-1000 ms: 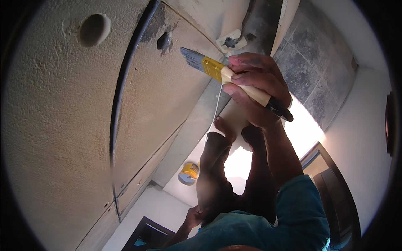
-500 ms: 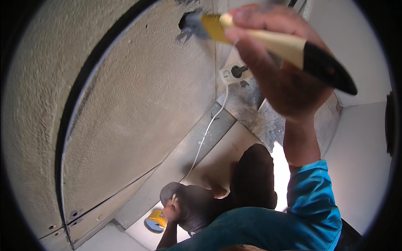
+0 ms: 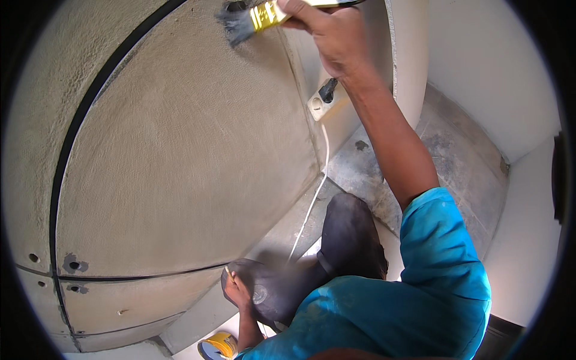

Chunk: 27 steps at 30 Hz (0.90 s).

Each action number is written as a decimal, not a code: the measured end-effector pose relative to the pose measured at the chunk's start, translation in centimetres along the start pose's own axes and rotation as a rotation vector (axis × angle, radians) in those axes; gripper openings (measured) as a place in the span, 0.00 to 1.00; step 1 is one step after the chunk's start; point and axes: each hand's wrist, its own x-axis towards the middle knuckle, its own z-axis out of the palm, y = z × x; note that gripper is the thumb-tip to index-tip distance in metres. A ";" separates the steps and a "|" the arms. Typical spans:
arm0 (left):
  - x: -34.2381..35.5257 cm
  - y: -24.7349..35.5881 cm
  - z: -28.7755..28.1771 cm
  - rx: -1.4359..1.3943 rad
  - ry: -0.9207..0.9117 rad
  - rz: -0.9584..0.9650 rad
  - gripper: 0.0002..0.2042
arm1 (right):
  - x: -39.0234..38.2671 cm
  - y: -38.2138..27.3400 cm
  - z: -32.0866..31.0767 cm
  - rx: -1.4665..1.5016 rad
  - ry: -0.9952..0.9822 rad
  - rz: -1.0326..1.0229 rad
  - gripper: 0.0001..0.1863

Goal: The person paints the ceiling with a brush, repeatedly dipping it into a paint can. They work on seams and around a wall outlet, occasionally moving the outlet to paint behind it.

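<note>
At the top of the view, my right hand [image 3: 339, 36] is closed round the handle of a flat paintbrush [image 3: 264, 16] with a gold ferrule and grey-wet bristles. The bristles are spread against the rough beige wall panel [image 3: 180, 156], beside a dark hole [image 3: 235, 6] with grey smears about it. Low in the view, my left hand [image 3: 239, 293] is by my bent knee, closed on a short, thin, pale stick [image 3: 228, 273]; its kind I cannot make out. Near my left forearm stands a yellow bucket [image 3: 223, 343], cut off by the lower edge.
A white socket strip [image 3: 319, 107] with a black plug [image 3: 328, 90] hangs at the panel's right edge, its white cord [image 3: 312, 201] running down past my knees. Black joints [image 3: 53, 222] cross the wall, with grey-ringed holes [image 3: 75, 265] at lower left. Grey floor tiles [image 3: 456, 174] lie right.
The view has shifted. My right hand, still holding the paintbrush, is farther from me and up to the left, with the bristles now splayed on the wall. My left hand keeps its stick.
</note>
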 end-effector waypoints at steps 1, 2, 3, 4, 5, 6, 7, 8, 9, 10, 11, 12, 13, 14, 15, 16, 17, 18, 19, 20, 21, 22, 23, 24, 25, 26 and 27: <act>0.0 0.0 -0.1 -0.004 0.011 -0.036 0.17 | -0.2 0.0 0.2 -0.004 -0.061 0.052 0.08; -0.2 -0.5 -0.3 0.009 0.030 -0.006 0.17 | -0.2 -0.5 -0.2 -0.077 -0.045 0.020 0.07; -0.4 -1.4 -0.4 0.022 0.049 0.026 0.17 | -0.2 -0.7 0.0 -0.089 -0.034 -0.021 0.07; -0.3 -1.8 -0.2 0.030 0.056 0.062 0.17 | -0.2 -0.9 0.1 -0.114 -0.018 -0.066 0.07; -0.7 -1.9 -0.2 0.058 0.053 0.062 0.17 | -0.5 -1.8 0.8 -0.141 -0.014 -0.102 0.06; -0.9 -2.1 -0.4 0.086 0.050 0.062 0.16 | -1.2 -3.7 0.4 -0.548 -0.086 -0.138 0.05; -1.0 -2.0 -0.2 0.105 0.049 0.063 0.16 | -1.4 -4.5 0.5 -0.610 -0.113 -0.209 0.05; -1.2 -1.9 -0.3 0.101 0.045 0.046 0.15 | -1.5 -5.1 0.6 -0.670 -0.138 -0.281 0.05; -1.4 -1.7 -0.7 0.097 0.040 0.029 0.15 | -1.5 -5.3 0.8 -0.730 -0.163 -0.353 0.05; -1.5 -1.4 -0.8 0.084 0.031 0.014 0.14 | -0.9 -5.0 0.5 -0.767 -0.241 -0.587 0.05; -1.6 -1.2 -0.6 0.084 0.027 0.011 0.13 | -0.1 -3.9 0.1 -0.801 -0.328 -0.819 0.05; -1.3 -0.8 -0.5 0.085 0.023 0.009 0.12 | 0.2 -3.2 -0.2 -0.825 -0.416 -1.051 0.05; -1.4 -0.7 -0.4 0.084 0.025 0.005 0.12 | 0.1 -3.3 -0.2 -0.820 -0.476 -1.079 0.04; -1.6 -0.8 -0.3 0.080 0.038 -0.008 0.11 | -0.1 -3.6 -0.1 -0.815 -0.535 -1.105 0.04; -1.8 -1.4 -0.1 0.062 0.046 -0.024 0.11 | -0.5 -4.4 0.0 -0.953 -0.580 -1.196 0.07; -2.0 -2.2 -0.1 0.048 0.049 -0.036 0.11 | -1.0 -5.0 -0.1 -1.082 -0.622 -1.297 0.11; -2.1 -2.8 0.0 0.034 0.052 -0.048 0.11 | -1.1 -4.9 -0.3 -1.142 -0.649 -1.254 0.10; -2.1 -3.4 0.1 0.026 0.058 -0.059 0.12 | -1.2 -4.3 -0.5 -1.202 -0.674 -1.210 0.10; -2.1 -3.8 0.2 0.012 0.063 -0.069 0.12 | -1.3 -4.2 -0.5 -1.265 -0.698 -1.169 0.09; -2.2 -4.0 0.3 -0.001 0.068 -0.080 0.13 | -1.3 -4.5 -0.1 -1.185 -0.671 -1.195 0.08; -2.5 -4.2 0.5 -0.013 0.074 -0.091 0.14 | -1.3 -4.8 0.4 -1.104 -0.644 -1.217 0.08; -2.5 -3.8 0.4 -0.003 0.083 -0.074 0.14 | -1.4 -4.9 0.8 -1.015 -0.611 -1.235 0.07; -2.4 -3.4 0.7 -0.027 0.082 -0.060 0.14 | -1.2 -4.9 1.1 -0.987 -0.616 -1.181 0.06; -2.0 -3.2 0.6 -0.039 0.076 -0.038 0.14 | -1.0 -4.8 1.1 -0.964 -0.608 -1.118 0.05; -1.9 -3.1 0.5 -0.053 0.069 -0.018 0.14 | -1.1 -4.9 1.1 -0.941 -0.601 -1.054 0.04; -1.7 -3.0 0.3 -0.045 0.060 -0.018 0.15 | -1.2 -5.0 1.5 -0.896 -0.592 -1.074 0.06; -1.6 -3.0 0.3 -0.046 0.053 -0.024 0.15 | -1.5 -5.3 2.0 -0.849 -0.518 -1.033 0.06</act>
